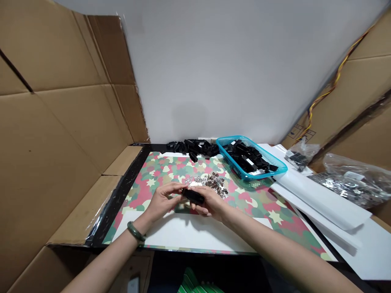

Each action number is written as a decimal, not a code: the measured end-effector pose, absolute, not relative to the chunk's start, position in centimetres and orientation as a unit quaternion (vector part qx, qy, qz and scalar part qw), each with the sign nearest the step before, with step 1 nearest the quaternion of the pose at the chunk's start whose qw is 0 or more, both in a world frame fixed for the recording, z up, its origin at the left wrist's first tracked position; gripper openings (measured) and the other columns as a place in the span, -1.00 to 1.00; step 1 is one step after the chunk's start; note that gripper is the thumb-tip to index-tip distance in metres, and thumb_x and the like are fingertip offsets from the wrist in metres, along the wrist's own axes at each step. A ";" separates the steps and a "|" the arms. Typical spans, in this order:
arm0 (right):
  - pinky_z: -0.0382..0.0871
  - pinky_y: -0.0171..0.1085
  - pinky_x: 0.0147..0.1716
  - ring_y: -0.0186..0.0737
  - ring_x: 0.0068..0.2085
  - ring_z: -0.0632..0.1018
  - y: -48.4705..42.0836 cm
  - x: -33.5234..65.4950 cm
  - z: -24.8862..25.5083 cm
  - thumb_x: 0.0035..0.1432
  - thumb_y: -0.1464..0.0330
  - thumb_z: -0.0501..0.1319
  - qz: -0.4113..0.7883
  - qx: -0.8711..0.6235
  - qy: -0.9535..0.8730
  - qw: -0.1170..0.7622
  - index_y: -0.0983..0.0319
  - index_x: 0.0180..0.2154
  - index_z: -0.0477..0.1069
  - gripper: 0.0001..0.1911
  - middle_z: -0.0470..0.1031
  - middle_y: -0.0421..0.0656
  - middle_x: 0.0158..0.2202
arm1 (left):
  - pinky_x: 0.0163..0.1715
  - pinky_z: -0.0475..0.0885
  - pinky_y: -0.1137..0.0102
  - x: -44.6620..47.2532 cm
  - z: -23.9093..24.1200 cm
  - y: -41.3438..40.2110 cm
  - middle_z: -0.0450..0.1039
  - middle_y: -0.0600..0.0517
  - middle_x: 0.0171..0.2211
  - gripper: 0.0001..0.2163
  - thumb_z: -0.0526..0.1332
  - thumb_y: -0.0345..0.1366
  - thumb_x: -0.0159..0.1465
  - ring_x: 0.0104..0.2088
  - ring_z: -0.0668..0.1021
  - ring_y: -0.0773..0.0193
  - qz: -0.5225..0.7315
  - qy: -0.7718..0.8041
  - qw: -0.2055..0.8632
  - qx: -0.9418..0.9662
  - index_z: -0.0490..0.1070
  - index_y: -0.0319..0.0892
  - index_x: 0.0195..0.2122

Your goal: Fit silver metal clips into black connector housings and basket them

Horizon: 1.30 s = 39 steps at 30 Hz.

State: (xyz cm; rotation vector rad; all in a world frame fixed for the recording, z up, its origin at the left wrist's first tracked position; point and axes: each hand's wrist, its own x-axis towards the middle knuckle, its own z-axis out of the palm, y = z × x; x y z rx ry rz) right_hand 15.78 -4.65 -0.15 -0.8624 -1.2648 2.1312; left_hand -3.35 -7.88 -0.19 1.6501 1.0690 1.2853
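Left hand [163, 199], right hand [210, 202], one black block [193, 196]

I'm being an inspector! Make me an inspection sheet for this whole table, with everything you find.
Surface: camouflage-patterned mat, white sheet over its near part.
Job's things: black plastic piece, held over a pile of small metal pieces on the mat.
Clutter: blue plastic basket of black pieces; loose black pieces behind the mat; plastic bag of metal pieces at right.
Hands: left hand and right hand, fingers pinching the black plastic piece; green bangle on left wrist.
Cables: yellow-and-red wires along the right cardboard.
Surroundings: cardboard panels, white wall.
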 end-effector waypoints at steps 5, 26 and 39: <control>0.00 -0.42 -0.74 -0.45 -0.73 0.25 -5.9 16.2 1.2 0.20 -0.04 0.14 0.686 -0.350 -0.549 0.323 0.26 -0.13 0.36 -0.51 0.47 -0.21 -0.55 | -0.15 0.53 0.23 -2.7 -0.6 -6.9 0.61 -0.11 -0.25 -0.75 0.45 -0.18 0.05 -0.21 0.60 0.12 0.523 0.419 0.472 0.573 0.64 -0.17 -0.27; 0.12 -0.42 -0.78 -0.44 -0.77 0.29 -4.0 17.9 0.2 0.18 0.10 0.22 0.740 -0.280 -0.461 0.401 0.25 -0.04 0.41 -0.57 0.51 -0.22 -0.53 | -0.16 0.53 0.30 0.0 -0.4 -5.6 0.58 -0.05 -0.17 -0.64 0.47 -0.23 0.04 -0.26 0.57 0.25 0.564 0.471 0.374 0.566 0.57 -0.13 -0.12; 0.14 -0.44 -0.78 -0.49 -0.76 0.22 -3.8 17.6 -0.6 0.20 0.06 0.19 0.795 -0.242 -0.407 0.379 0.25 -0.26 0.34 -0.64 0.56 -0.15 -0.48 | -0.22 0.57 0.27 1.0 -0.1 -5.0 0.63 -0.06 -0.25 -0.72 0.45 -0.20 0.03 -0.28 0.63 0.15 0.556 0.476 0.411 0.543 0.61 -0.17 -0.23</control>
